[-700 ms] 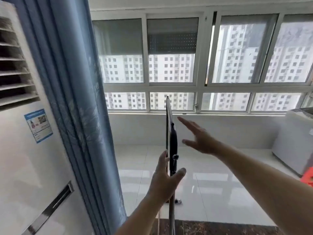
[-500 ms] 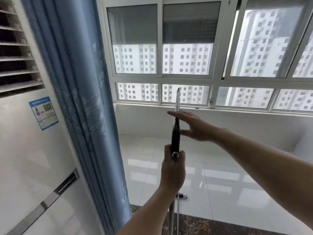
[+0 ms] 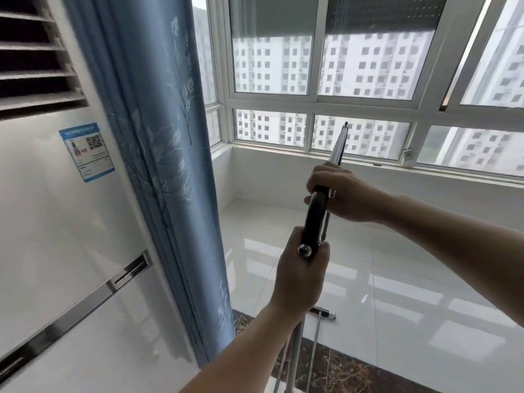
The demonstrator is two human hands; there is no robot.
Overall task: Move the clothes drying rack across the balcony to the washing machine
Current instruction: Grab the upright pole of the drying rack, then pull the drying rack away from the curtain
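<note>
The folded clothes drying rack point(image 3: 315, 214) stands upright in front of me, seen edge-on: a black top section, chrome tubes above and below, a foot on the floor tiles. My left hand point(image 3: 300, 276) is wrapped around its near end just below a chrome ball cap. My right hand point(image 3: 340, 191) grips the rack higher up, where the black part meets the silver tube. The washing machine is out of view.
A white standing air conditioner point(image 3: 56, 222) fills the left side. A blue curtain point(image 3: 158, 137) hangs beside it at the balcony doorway. A dark marble threshold point(image 3: 340, 370) lies below. White glossy floor tiles point(image 3: 411, 279) stretch to the window wall point(image 3: 326, 103).
My right hand, open and reaching 0.7 s ago, has closed on the rack's upper part. The view has swung left, and the washing machine has slipped out of frame.
</note>
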